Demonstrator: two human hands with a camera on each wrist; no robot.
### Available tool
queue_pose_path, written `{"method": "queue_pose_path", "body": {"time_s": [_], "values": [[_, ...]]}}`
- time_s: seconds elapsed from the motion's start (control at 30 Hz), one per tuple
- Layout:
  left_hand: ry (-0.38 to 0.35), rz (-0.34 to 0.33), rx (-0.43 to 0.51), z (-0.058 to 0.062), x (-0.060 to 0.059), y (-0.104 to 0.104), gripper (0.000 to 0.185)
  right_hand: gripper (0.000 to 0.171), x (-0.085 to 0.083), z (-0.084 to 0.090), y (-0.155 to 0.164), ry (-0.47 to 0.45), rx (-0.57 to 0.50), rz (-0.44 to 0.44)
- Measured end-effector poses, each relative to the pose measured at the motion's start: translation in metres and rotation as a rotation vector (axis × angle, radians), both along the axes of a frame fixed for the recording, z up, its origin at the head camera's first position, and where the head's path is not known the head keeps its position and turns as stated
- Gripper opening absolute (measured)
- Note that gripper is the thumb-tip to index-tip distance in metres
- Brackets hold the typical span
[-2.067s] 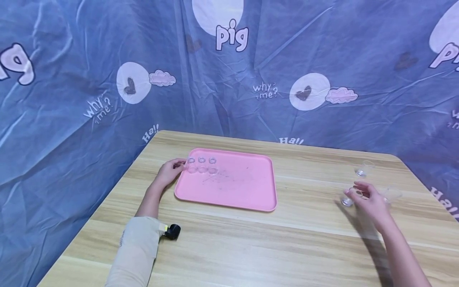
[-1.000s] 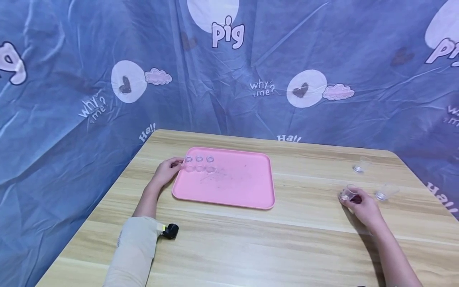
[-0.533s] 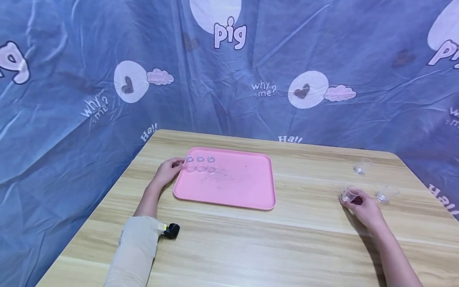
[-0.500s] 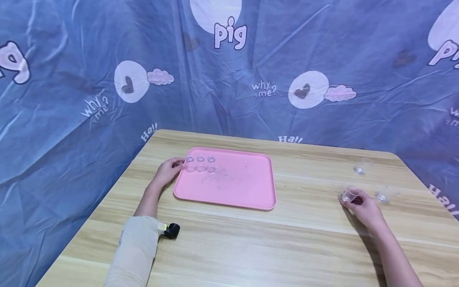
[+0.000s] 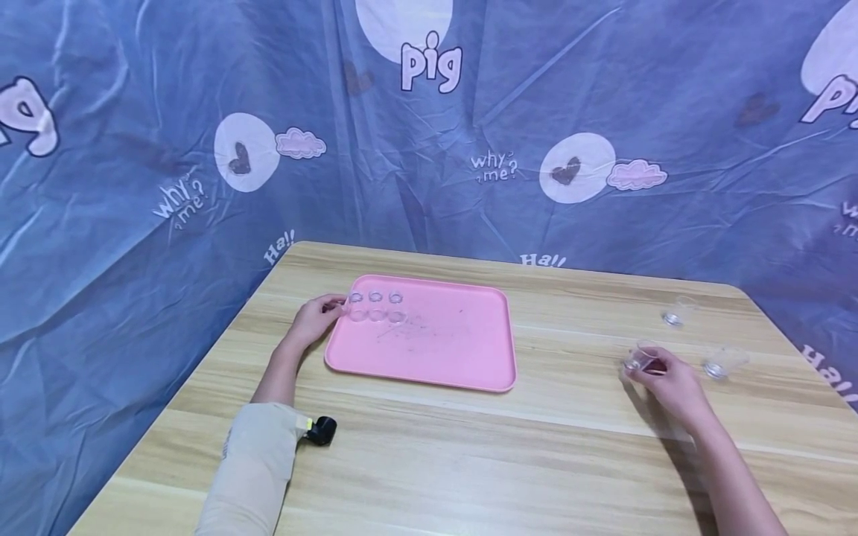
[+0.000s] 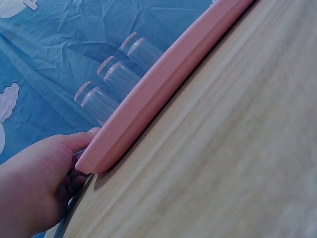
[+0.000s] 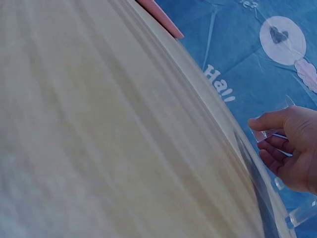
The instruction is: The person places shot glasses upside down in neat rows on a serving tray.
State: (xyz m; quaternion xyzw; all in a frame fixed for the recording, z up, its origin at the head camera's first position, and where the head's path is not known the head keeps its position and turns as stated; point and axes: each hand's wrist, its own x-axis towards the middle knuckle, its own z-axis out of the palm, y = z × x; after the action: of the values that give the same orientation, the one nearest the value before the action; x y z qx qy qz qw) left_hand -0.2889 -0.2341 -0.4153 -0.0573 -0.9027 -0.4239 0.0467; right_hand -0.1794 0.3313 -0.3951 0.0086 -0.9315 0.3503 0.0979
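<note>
A pink tray (image 5: 442, 357) lies on the wooden table (image 5: 429, 461), with three small clear cups (image 5: 375, 305) in a row at its far left corner. My left hand (image 5: 315, 321) holds the tray's left corner (image 6: 94, 161), fingers curled round its rim. At the right, my right hand (image 5: 666, 380) grips a small clear cup (image 5: 639, 359), lifted slightly and tilted; the right wrist view shows the thumb and fingers pinching this cup (image 7: 271, 133). Two more clear cups, one (image 5: 677, 313) farther back and one (image 5: 722, 363) to the right, stand on the table.
A blue printed cloth (image 5: 429, 126) hangs behind and on both sides of the table. A small black wrist camera (image 5: 322, 430) sits on my left forearm. Bare wood lies between the tray and the right-hand cups.
My right hand closed round the nearest clear cup and has now lifted it slightly and shifted it left. The left hand and tray have not moved.
</note>
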Motion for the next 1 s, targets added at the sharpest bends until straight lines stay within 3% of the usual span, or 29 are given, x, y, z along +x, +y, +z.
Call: {"method": "queue_pose_path", "body": {"time_s": [0.73,1.0], "values": [[-0.008,0.013,0.004,-0.001,-0.001,0.000,0.034,0.041,-0.017,0.030,-0.040,0.065,-0.022,0.106],[-0.005,0.001,0.003,0.000,-0.001,-0.001,0.034,0.043,-0.026,0.038,-0.057,0.034,-0.044,0.136]]}}
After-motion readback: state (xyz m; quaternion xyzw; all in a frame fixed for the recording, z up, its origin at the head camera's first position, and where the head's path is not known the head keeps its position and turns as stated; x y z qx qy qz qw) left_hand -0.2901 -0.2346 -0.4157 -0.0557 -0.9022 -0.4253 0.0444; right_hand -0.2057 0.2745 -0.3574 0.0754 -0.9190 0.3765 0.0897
